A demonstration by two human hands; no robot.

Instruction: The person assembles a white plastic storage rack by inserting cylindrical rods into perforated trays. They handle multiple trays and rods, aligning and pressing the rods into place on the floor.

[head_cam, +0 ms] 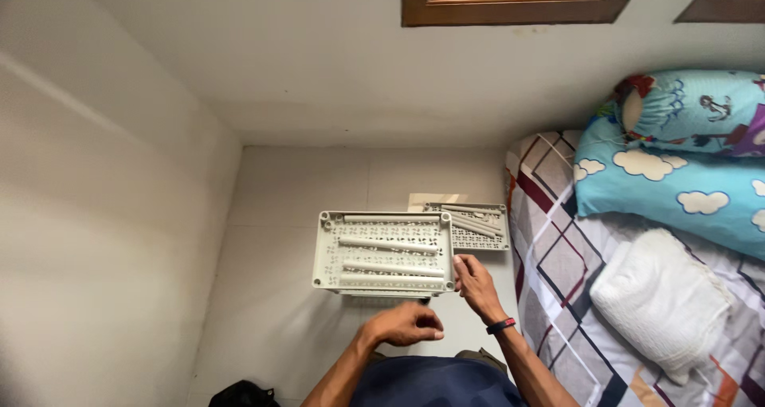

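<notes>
A pale grey perforated plastic shelf tray [382, 251] with several loose tubes lying in it is held level above the floor. My right hand [474, 283] grips its right edge near the front corner; a dark band is on that wrist. My left hand [408, 324] is just under the tray's front edge, fingers curled; whether it touches the tray is unclear. A second, similar tray [476, 226] with tubes in it lies on the floor behind the first, to its right.
A mattress with a checked sheet [558, 255] runs along the right, carrying blue cloud-print pillows [677, 184] and a folded white cloth [661, 299]. White walls close the left and far sides. A dark object [243, 393] sits at the bottom left.
</notes>
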